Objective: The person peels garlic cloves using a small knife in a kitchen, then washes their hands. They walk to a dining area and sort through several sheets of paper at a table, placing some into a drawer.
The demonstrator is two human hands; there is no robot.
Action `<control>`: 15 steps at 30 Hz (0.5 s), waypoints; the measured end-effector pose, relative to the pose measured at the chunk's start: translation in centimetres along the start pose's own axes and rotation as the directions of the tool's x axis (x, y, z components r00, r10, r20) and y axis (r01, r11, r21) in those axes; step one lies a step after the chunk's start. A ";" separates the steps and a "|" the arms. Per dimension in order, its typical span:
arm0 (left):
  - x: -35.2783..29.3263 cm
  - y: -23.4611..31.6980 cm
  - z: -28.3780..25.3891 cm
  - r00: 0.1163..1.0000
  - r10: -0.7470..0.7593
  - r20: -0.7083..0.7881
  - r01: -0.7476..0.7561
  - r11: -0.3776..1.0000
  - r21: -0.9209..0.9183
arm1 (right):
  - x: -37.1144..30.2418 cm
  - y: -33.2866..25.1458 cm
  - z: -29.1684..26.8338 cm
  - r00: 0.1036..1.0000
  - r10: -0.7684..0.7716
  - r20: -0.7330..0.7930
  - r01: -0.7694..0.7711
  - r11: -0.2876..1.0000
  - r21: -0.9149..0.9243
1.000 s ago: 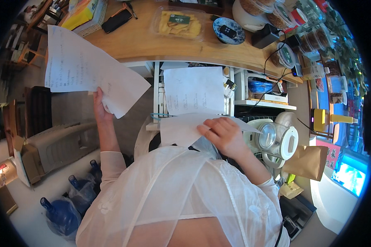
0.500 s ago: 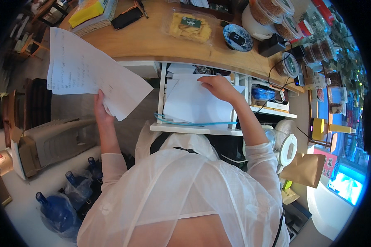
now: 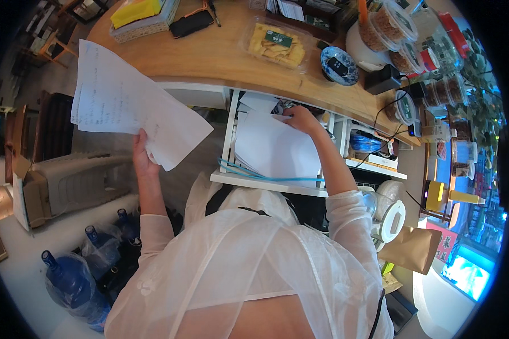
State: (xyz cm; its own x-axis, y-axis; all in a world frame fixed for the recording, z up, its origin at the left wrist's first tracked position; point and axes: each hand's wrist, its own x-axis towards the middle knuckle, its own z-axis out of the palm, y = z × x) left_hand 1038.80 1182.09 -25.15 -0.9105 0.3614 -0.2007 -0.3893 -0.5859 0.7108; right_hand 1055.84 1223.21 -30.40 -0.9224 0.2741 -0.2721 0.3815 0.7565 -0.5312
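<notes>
In my left hand (image 3: 143, 155), raised beside the drawer, is a large white sheet of paper (image 3: 124, 96) with rows of handwriting; my fingers pinch its lower edge and it tilts out to the left. An open white drawer (image 3: 249, 184) under the desk contains a stack of white paper (image 3: 274, 148). At the stack's far right edge my right hand (image 3: 302, 120) is closed on the paper, whose edge lifts slightly by the fingertips. Small loose items at the drawer's back are partly hidden behind this hand. A light blue cord (image 3: 260, 176) lies along the drawer's front.
On the wooden desk (image 3: 209, 56) stand a clear box of yellow snacks (image 3: 276, 46), a blue patterned dish (image 3: 339, 65), a black pouch (image 3: 191, 24) and several lidded tubs. A second open compartment (image 3: 373, 161) is at right. Large blue water bottles (image 3: 73, 282) stand lower left.
My right fingers have curled onto the paper's far edge, and the stack has shifted within the drawer. The left hand still holds its sheet in nearly the same place. The view has shifted slightly.
</notes>
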 end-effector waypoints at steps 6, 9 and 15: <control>1.2 -0.7 2.0 0.999 -0.004 -0.032 0.005 1.000 0.019 | -1.2 -2.8 -0.1 0.990 -0.138 0.026 0.139 0.947 -0.288; 1.6 -1.0 2.6 1.000 -0.011 -0.021 0.011 1.000 0.012 | -4.0 -5.0 -0.4 0.928 -0.281 -0.244 0.151 0.884 -0.443; 2.3 -1.3 2.9 0.997 -0.040 0.069 0.039 0.999 0.019 | -8.7 -7.0 -5.2 0.587 -0.533 -0.610 0.130 0.805 -0.579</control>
State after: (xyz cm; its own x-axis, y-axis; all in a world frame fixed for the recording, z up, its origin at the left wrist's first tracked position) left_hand 1037.62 1185.80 -24.53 -0.8823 0.4341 -0.1819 -0.4217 -0.5574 0.7152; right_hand 1060.90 1218.61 -20.10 -0.7815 0.1200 0.6123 0.1527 0.9883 0.0012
